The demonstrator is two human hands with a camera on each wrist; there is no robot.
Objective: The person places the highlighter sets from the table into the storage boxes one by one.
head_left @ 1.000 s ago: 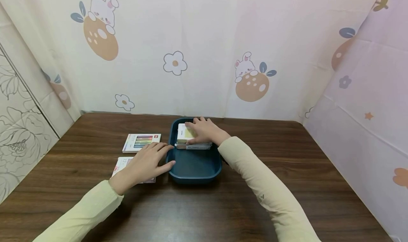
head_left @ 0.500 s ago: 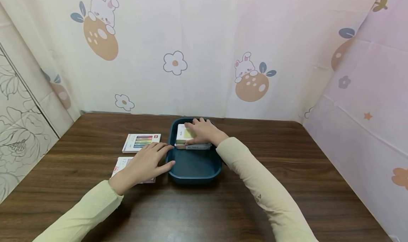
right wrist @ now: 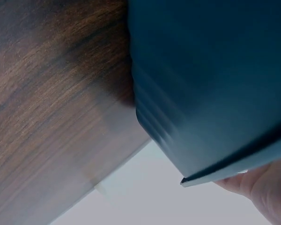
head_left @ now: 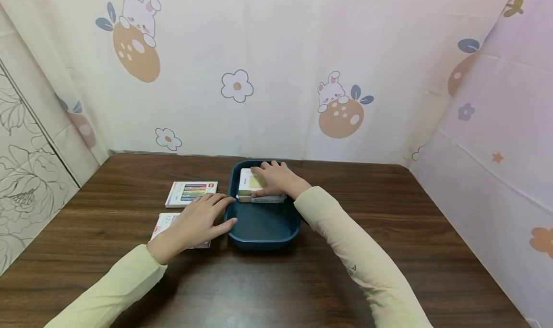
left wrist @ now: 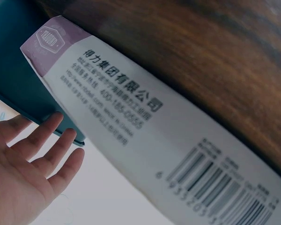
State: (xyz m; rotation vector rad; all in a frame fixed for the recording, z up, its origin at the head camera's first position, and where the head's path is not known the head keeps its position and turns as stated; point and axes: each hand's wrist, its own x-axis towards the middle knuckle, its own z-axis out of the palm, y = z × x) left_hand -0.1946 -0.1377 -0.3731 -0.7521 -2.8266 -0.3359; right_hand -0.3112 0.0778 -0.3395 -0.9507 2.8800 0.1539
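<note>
A dark blue plastic tray [head_left: 263,227] stands on the table. In its far half lies a white box with a yellow-green patch [head_left: 245,178], stacked on another box [head_left: 269,200] with print along its side. My right hand [head_left: 278,180] grips the upper box from above, thumb at the near side and fingers over the far side. My left hand [head_left: 196,224] has spread fingers at the tray's left rim, also seen in the left wrist view. Under that hand, a white and pink box [head_left: 164,221] lies partly hidden; its barcoded side fills the left wrist view.
A white box with a picture of coloured sticks [head_left: 190,194] lies left of the tray. The brown wooden table [head_left: 380,232] extends in front and to the right. A printed curtain [head_left: 276,116] hangs along the table's back edge.
The upper box and my right hand have shifted very slightly to the left inside the tray. My left hand and the boxes outside the tray have stayed in place.
</note>
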